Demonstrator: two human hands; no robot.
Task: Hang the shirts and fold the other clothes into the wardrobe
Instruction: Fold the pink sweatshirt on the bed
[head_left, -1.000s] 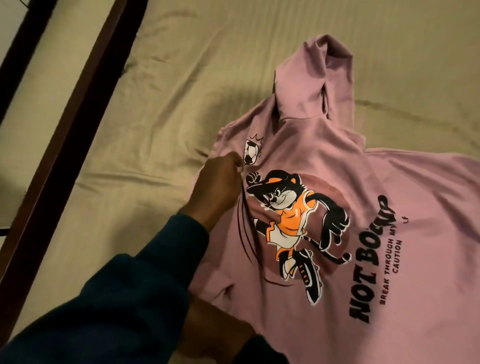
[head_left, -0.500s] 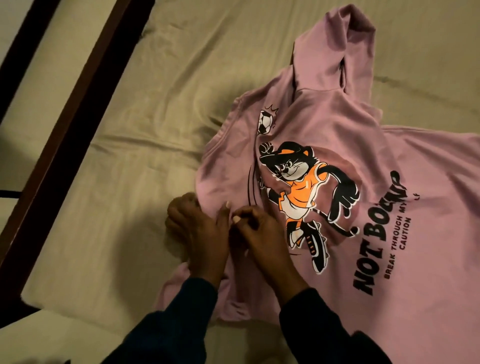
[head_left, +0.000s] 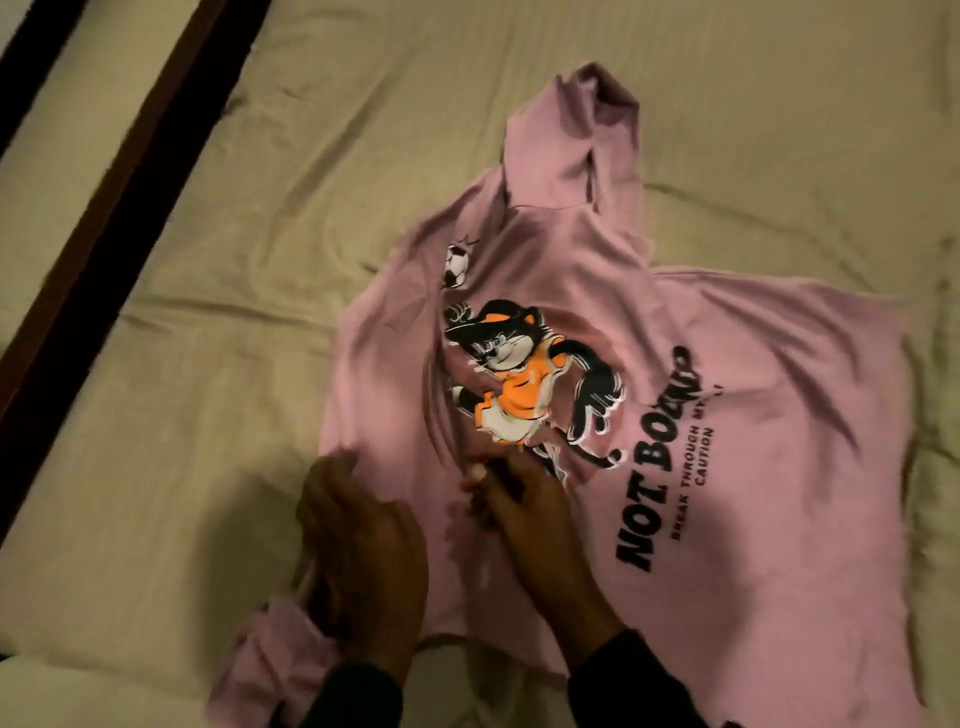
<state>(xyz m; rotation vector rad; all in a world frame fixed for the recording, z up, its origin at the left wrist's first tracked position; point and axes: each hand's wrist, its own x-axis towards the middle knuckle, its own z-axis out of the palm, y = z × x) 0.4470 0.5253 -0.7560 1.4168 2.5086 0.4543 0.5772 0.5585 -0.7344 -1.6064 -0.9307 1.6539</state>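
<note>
Hoodie (head_left: 727, 467) spread flat on the bed (head_left: 208, 415), both my hands at its near edge.

The hoodie fills the centre and right of the frame, its hood (head_left: 576, 150) toward the top. My left hand (head_left: 363, 561) lies at lower centre over the hoodie's left edge, my right hand (head_left: 530, 525) just beside it on the printed figure's (head_left: 524, 384) lower end. The bed frame (head_left: 124, 208) runs diagonally across the upper left.
</note>
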